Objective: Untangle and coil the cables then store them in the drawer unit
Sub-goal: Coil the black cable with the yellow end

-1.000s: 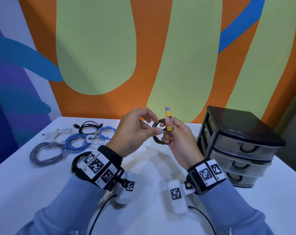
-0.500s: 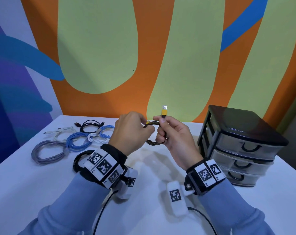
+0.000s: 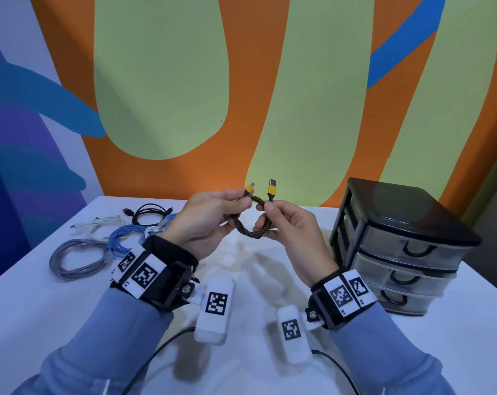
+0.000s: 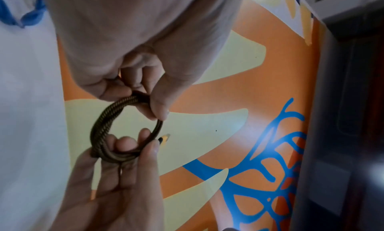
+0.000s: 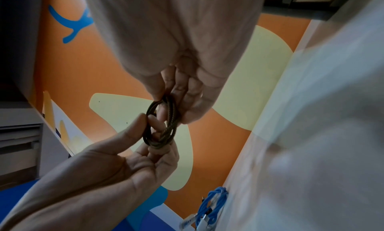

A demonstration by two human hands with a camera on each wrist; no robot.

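A short dark braided cable [image 3: 253, 223] with yellow plugs is wound into a small coil, held above the white table [image 3: 36, 303] by both hands. My left hand [image 3: 243, 202] pinches the coil's left side, where a small yellow plug [image 3: 250, 189] sticks up. My right hand [image 3: 267, 208] pinches the other side, just under the larger yellow USB plug [image 3: 272, 189]. The left wrist view shows the coil [image 4: 104, 124] gripped by fingers at its top and bottom. In the right wrist view the coil [image 5: 170, 124] hangs between both hands. The black drawer unit [image 3: 398, 246] stands at the right, its three drawers closed.
Several coiled cables lie at the table's far left: a grey one [image 3: 76, 258], a blue one [image 3: 124, 238], a white one [image 3: 101, 223] and a black one [image 3: 150, 213]. A painted wall rises just behind the table. Black leads trail from my wrist cameras near the front edge.
The left hand has turned and shifted its grip on the coil, so a second yellow plug now stands up beside the first. The coil stays between both hands.
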